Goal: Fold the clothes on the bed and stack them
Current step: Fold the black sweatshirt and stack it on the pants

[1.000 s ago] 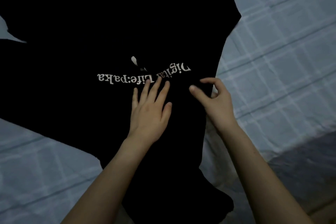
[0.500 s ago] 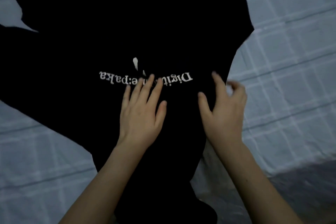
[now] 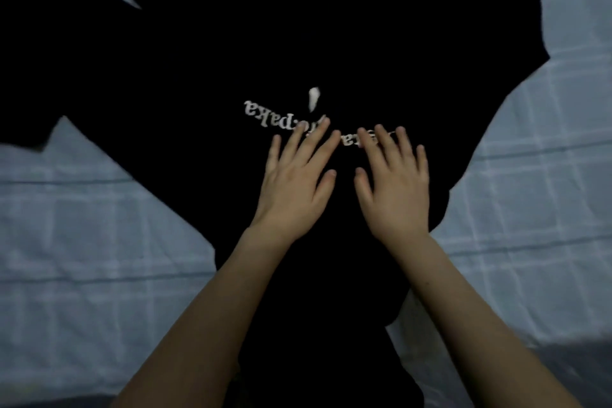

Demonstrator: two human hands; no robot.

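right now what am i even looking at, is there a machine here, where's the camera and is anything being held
There is no machine here. You see a person's bare left hand and right hand, filmed by a wide-angle camera worn on their head that looks forward and down. That is why the forearms come in from the bottom edge.

A black T-shirt lies spread over a pale blue checked sheet on a bed. Its white lettering reads upside down from this view, and the hands partly cover it.

Both hands lie side by side, palms down and fingers straight, flat on the shirt. Nothing is held. They seem to be pressing or smoothing the cloth, probably ahead of folding it.
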